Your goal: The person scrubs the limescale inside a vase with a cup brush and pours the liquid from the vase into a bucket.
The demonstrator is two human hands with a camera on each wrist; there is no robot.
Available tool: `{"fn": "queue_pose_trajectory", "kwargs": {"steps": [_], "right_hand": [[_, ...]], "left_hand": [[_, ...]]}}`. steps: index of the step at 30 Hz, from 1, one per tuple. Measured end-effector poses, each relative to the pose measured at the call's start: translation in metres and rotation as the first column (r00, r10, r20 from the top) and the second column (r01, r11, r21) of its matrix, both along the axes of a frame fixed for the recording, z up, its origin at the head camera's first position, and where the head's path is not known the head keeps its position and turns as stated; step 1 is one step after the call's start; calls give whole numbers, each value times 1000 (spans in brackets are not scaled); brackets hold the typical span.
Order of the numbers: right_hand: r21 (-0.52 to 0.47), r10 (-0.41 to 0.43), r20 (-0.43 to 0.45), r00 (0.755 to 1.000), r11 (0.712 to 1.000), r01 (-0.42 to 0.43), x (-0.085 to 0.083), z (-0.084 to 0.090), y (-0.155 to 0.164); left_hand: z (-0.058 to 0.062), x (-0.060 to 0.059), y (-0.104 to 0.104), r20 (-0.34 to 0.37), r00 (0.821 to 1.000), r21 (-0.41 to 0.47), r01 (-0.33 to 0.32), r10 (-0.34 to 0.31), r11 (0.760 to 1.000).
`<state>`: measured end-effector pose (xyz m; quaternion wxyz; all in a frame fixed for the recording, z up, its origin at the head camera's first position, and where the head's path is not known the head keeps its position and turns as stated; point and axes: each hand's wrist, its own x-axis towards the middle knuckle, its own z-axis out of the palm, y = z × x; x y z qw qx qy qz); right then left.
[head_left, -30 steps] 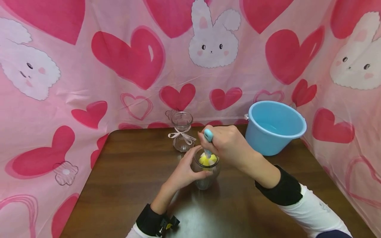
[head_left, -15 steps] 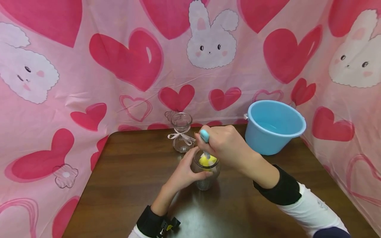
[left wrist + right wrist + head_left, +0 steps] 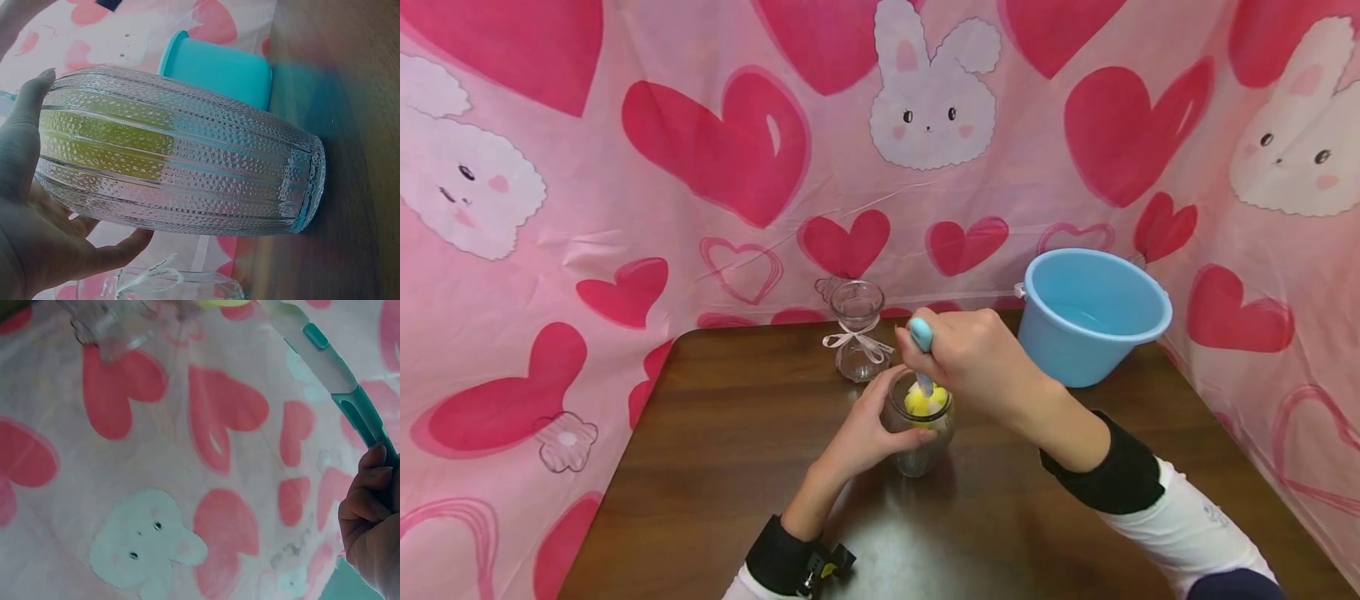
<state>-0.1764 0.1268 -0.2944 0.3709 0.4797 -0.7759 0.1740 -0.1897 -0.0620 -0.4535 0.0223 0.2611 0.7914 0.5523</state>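
My left hand (image 3: 863,435) grips a clear ribbed glass vase (image 3: 917,460) near its mouth, thumb on the near side and fingers round the left. The vase stands on the table, and its dotted surface shows in the left wrist view. Above it, my right hand (image 3: 981,358) holds a sponge bottle brush by its pale blue handle (image 3: 369,419). The brush's yellow and white sponge head (image 3: 927,402) sits inside the mouth of the vase. Through the glass in the left wrist view, the yellow sponge (image 3: 106,134) fills the upper part.
Behind stands a second glass vase (image 3: 857,304) with a white ribbon bow (image 3: 859,340) at its neck. A light blue bucket (image 3: 1075,358) is at the back right of the brown table (image 3: 737,450). A pink heart-and-rabbit cloth (image 3: 842,108) hangs behind.
The sponge head has turned and shifted slightly inside the vase mouth, and the brush handle has tilted a little with my right hand. My left hand keeps its hold on the vase.
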Motion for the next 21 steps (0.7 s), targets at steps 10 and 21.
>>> {"fn": "queue_pose_trajectory", "kwargs": {"steps": [10,21], "right_hand": [[92,-98,-10,995,991,99,0,-1,-5],[152,-133,110,985,982,115,-2,6,-13]], "left_hand": [[-2,-2,1,-15,1000,-23,20,-21,1000],[-2,-2,-1,-25,999,-5,34,-34,999]]}}
